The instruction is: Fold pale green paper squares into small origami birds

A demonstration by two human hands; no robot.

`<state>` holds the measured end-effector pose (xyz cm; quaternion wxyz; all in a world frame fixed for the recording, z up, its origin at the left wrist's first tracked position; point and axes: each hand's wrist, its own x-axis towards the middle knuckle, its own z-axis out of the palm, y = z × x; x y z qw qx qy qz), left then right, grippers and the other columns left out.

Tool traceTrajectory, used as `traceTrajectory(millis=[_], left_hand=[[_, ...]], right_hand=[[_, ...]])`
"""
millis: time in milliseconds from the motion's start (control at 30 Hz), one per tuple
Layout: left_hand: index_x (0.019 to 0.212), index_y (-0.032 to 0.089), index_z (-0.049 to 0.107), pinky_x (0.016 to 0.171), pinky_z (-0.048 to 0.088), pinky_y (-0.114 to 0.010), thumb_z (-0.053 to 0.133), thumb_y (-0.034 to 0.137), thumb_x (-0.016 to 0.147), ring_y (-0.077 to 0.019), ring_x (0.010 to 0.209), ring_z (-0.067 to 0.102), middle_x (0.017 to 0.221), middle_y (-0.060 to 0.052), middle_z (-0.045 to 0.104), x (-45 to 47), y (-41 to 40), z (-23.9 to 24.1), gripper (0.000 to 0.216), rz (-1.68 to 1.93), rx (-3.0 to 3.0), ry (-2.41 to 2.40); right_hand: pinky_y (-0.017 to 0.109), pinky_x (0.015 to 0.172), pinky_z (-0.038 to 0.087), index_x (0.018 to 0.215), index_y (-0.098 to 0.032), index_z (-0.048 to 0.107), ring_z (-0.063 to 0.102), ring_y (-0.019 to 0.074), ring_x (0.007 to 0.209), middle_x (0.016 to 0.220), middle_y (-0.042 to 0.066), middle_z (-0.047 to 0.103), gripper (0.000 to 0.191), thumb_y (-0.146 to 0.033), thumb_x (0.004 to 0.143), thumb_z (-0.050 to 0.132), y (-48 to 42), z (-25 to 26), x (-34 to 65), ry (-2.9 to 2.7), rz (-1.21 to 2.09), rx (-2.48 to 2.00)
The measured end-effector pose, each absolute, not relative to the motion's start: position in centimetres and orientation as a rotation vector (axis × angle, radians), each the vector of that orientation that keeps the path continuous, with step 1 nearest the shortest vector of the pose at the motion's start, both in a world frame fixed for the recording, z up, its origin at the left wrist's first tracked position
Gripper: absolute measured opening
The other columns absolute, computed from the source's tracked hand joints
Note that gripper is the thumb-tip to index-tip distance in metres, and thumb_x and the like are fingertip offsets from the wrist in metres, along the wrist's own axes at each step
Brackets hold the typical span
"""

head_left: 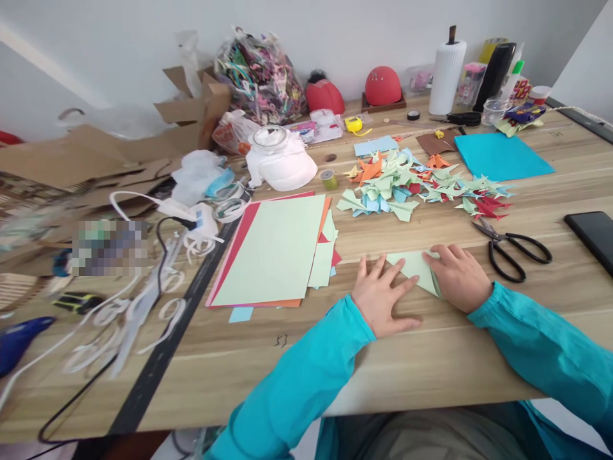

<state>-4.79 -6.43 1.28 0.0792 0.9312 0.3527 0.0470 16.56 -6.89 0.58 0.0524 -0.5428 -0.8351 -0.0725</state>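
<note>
A folded piece of pale green paper (416,263) lies flat on the wooden table between my hands. My left hand (382,299) is spread over the table, its fingertips reaching the paper's left side. On the paper's right side rests my right hand (457,273), fingers curled and pressing at the paper's edge; part of the sheet is hidden under it. Beyond the hands lies a heap of folded paper pieces (395,179) in green, blue, orange and red. Left of my left hand is a stack of coloured paper sheets (272,249), pale green on top.
Black-handled scissors (507,249) lie right of my right hand, with a black phone (594,239) farther right. A turquoise sheet (502,155) is at the back right. Cables and a white power strip (204,223) sit on the left, near cardboard boxes (205,108).
</note>
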Motion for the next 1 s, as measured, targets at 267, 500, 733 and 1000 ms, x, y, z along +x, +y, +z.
traceTrajectory(millis=[267, 500, 733, 1000], left_hand=[[0.132, 0.036, 0.036, 0.095, -0.001, -0.070, 0.038, 0.076, 0.066, -0.0448, 0.129, 0.016, 0.143, -0.010, 0.030, -4.5, -5.9, 0.3, 0.078, 0.186, 2.818, 1.022], [0.131, 0.037, 0.039, 0.093, 0.003, -0.072, 0.041, 0.078, 0.062, -0.0449, 0.129, 0.016, 0.143, -0.013, 0.028, -4.0, -6.4, 0.5, 0.080, 0.199, 2.891, 0.962], [0.132, 0.036, 0.036, 0.095, 0.005, -0.069, 0.039, 0.078, 0.062, -0.0431, 0.131, 0.015, 0.144, -0.013, 0.027, -3.6, -7.6, 0.7, 0.082, 0.161, 2.878, 0.889], [0.127, 0.040, 0.043, 0.093, 0.007, -0.071, 0.045, 0.077, 0.060, -0.0473, 0.130, 0.009, 0.147, -0.010, 0.019, -3.3, -7.5, 1.1, 0.076, 0.154, 2.841, 0.807]], right_hand=[[0.032, 0.073, 0.036, 0.112, -0.015, 0.059, 0.044, 0.0224, 0.087, 0.110, 0.012, 0.054, 0.035, -0.011, 0.083, 0.041, -6.4, 0.4, 17.0, -2.519, -0.124, -1.609], [0.033, 0.073, 0.036, 0.112, -0.014, 0.059, 0.044, 0.0230, 0.087, 0.111, 0.013, 0.053, 0.033, -0.015, 0.084, 0.042, -6.5, 0.5, 16.8, -2.513, -0.101, -1.619], [0.033, 0.070, 0.035, 0.113, -0.016, 0.058, 0.044, 0.0237, 0.088, 0.112, 0.013, 0.053, 0.034, -0.016, 0.083, 0.043, -6.5, 0.4, 16.8, -2.515, -0.102, -1.633], [0.033, 0.070, 0.035, 0.111, -0.015, 0.059, 0.044, 0.0226, 0.086, 0.110, 0.012, 0.054, 0.034, -0.013, 0.081, 0.043, -6.6, 0.4, 16.8, -2.494, -0.129, -1.626]])
